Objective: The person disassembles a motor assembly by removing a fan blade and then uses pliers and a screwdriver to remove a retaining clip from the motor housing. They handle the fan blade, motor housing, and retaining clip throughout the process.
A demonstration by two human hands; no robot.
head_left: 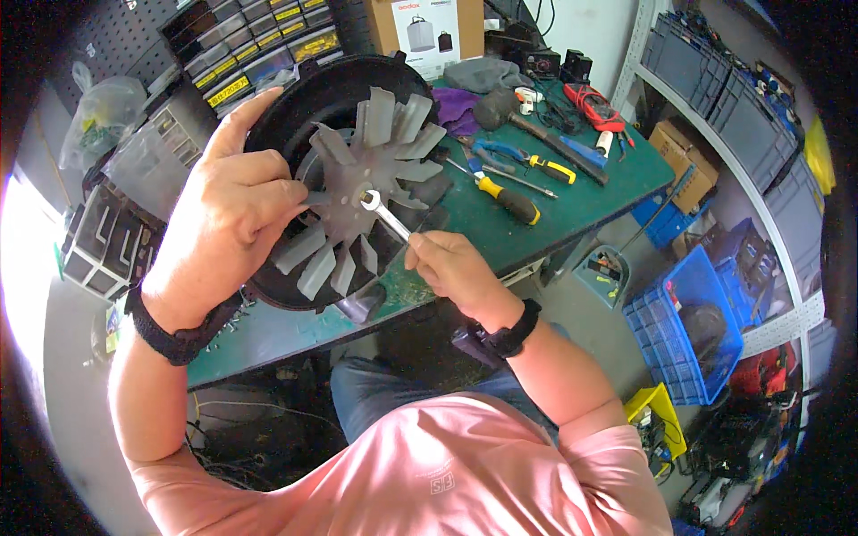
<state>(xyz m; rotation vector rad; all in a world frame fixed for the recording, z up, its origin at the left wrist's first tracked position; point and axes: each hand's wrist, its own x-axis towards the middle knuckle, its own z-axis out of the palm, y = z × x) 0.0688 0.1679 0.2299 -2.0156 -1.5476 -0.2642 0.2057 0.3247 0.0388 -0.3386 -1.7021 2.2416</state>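
Over the green bench (483,237), a black housing (308,103) is backing the grey fan (344,192), its flat blades (380,121) radiating. The left hand (237,196) is pinching a nine-o'clock blade; the right hand (456,272), toward four o'clock, is grasping a silver wrench (391,220) at the hub (359,185).

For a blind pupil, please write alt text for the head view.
The right hand holds an open-ended wrench at the centre of a grey fan, the left hand at its left edge. A screwdriver and mallet lie on the green workbench.
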